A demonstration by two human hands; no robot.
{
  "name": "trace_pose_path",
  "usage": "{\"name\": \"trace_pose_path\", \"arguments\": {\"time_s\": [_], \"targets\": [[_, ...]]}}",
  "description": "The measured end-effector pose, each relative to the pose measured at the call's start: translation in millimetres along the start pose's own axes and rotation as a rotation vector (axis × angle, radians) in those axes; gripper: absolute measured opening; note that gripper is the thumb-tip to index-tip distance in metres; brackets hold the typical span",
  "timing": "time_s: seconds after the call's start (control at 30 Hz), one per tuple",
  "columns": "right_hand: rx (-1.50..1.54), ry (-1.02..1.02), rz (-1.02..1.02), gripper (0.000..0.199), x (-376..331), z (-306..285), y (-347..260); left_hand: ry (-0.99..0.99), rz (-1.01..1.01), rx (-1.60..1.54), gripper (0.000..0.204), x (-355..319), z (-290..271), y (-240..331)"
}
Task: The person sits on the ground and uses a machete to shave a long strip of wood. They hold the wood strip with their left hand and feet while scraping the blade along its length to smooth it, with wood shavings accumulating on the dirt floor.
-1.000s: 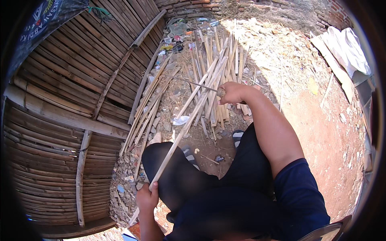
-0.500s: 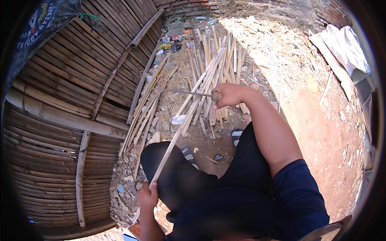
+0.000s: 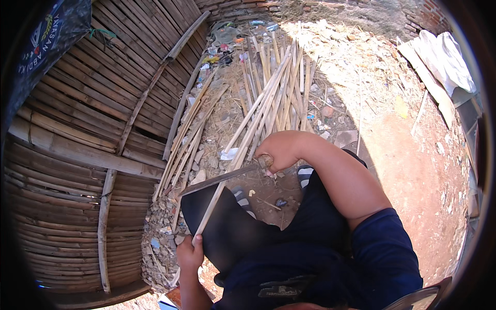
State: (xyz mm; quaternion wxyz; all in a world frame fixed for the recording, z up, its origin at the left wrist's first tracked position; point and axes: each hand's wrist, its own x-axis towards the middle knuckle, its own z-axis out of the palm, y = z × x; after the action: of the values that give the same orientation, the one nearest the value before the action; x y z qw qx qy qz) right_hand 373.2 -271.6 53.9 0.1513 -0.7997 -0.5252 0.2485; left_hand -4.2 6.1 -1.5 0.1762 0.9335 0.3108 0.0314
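My left hand (image 3: 190, 251) is closed round the near end of a long pale bamboo strip (image 3: 211, 207), which slants up and away across my left knee. In my right hand (image 3: 281, 151) is the wooden handle of a machete (image 3: 219, 179). Its long, flat blade points left and crosses over the strip just beyond my knee. Whether the edge touches the strip cannot be made out. Past my right hand, a pile of bamboo strips (image 3: 279, 88) lies on the ground, and the held strip's far end runs in among them.
A slatted bamboo wall (image 3: 77, 139) rises on the left, with more strips (image 3: 188, 137) along its foot. Rubble and litter (image 3: 225, 46) cover the ground towards a brick wall (image 3: 243, 10). A white sack (image 3: 444, 62) lies at the far right. My sandalled feet (image 3: 305, 175) are below my hands.
My right hand has drawn nearer to me and slightly left, bringing the machete down along the strip towards my knee. The blade's flat side now shows. My left hand stays in place.
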Motion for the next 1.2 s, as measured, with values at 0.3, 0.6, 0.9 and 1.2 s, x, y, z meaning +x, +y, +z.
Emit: {"name": "trace_pose_path", "arguments": {"time_s": [0.3,0.6,0.9,1.2], "targets": [[0.302,0.179,0.408,0.066,-16.2,-43.8,46.7,-0.002,0.009,0.018,0.065,1.8,0.4,-1.6],[-0.007,-0.126,0.039,0.072,2.8,-9.6,-18.2,0.01,0.011,-0.002,0.062,-1.7,-4.1,6.6],[0.221,0.296,0.508,0.073,-25.2,-51.9,53.9,-0.037,0.02,-0.046,0.061,3.1,-4.0,0.3],[-0.1,-0.043,0.026,0.052,-6.9,-5.6,-34.7,-0.03,0.015,-0.138,0.059,1.8,2.7,-6.5]]}}
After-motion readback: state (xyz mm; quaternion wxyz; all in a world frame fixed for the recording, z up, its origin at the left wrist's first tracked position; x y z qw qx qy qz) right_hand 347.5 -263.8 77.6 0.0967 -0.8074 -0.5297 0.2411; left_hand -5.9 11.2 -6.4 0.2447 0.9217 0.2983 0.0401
